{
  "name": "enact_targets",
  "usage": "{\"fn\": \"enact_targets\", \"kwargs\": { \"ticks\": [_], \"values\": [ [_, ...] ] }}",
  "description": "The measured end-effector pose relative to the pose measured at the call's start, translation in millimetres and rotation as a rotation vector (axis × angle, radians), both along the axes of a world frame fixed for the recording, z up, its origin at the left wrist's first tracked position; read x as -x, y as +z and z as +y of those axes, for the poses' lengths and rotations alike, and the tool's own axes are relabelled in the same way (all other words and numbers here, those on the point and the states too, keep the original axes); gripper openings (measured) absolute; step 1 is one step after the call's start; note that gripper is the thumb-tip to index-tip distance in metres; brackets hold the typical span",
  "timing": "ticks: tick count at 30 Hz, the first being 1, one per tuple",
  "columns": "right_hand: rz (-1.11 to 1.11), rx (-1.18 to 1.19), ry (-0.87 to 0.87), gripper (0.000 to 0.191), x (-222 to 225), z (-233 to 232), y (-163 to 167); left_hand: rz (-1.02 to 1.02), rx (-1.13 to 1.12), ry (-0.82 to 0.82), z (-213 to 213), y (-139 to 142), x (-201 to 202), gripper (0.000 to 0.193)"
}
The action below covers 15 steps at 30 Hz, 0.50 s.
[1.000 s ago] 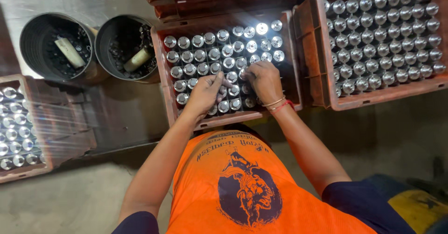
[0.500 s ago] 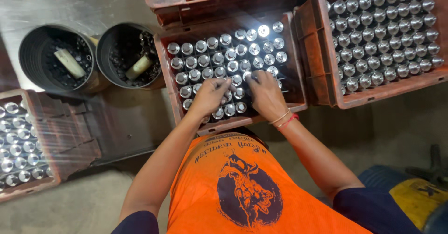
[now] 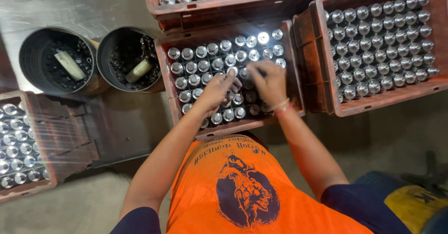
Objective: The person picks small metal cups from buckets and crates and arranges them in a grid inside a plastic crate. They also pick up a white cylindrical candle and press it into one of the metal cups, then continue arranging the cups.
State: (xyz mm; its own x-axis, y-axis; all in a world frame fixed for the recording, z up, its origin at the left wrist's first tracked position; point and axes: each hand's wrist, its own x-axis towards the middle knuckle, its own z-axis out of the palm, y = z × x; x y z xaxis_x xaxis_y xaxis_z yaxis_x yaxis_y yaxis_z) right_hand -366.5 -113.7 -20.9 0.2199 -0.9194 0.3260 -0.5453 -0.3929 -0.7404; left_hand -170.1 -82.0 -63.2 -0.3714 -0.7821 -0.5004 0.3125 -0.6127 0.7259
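1. Your left hand (image 3: 218, 90) rests on the shiny metal cylinders (image 3: 205, 66) in the middle crate (image 3: 164, 75). Its fingers are loosely curled over the tops; I cannot tell whether they pinch one.
2. Your right hand (image 3: 267, 81) lies just beside it, at 3 o'clock from the left. Its fingers are bent down among the same cylinders, and its grip is also hidden, so I cannot tell.
3. The cylinders stand upright in tight rows. This probably keeps them steady and lets you reach each top from above.
4. Both hands work near the crate's centre, toward its 6 o'clock edge, close to your body in the orange shirt (image 3: 242, 192).
5. A fuller crate (image 3: 322, 66) sits at 3 o'clock, touching the middle one. Another crate (image 3: 154, 3) lies at 12 o'clock.
6. Two dark round buckets (image 3: 32, 52) stand at 9 o'clock, each with a pale stick inside.
7. A further crate of cylinders (image 3: 28, 145) sits at 8 o'clock, well apart from your hands.
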Motion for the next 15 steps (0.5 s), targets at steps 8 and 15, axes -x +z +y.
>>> {"fn": "enact_targets", "kwargs": {
  "ticks": [8, 15],
  "values": [
    [0.561, 0.345, 0.024, 0.011, 2.7, -76.7, -12.2, 0.146, -0.119, 0.081, 9.5, -11.2, -8.0, 0.020],
    [0.588, 0.267, 0.114, 0.022, 3.0, -59.0, -10.8, 0.042, -0.049, 0.126, 8.3, -15.4, -17.6, 0.018]
  ]
}}
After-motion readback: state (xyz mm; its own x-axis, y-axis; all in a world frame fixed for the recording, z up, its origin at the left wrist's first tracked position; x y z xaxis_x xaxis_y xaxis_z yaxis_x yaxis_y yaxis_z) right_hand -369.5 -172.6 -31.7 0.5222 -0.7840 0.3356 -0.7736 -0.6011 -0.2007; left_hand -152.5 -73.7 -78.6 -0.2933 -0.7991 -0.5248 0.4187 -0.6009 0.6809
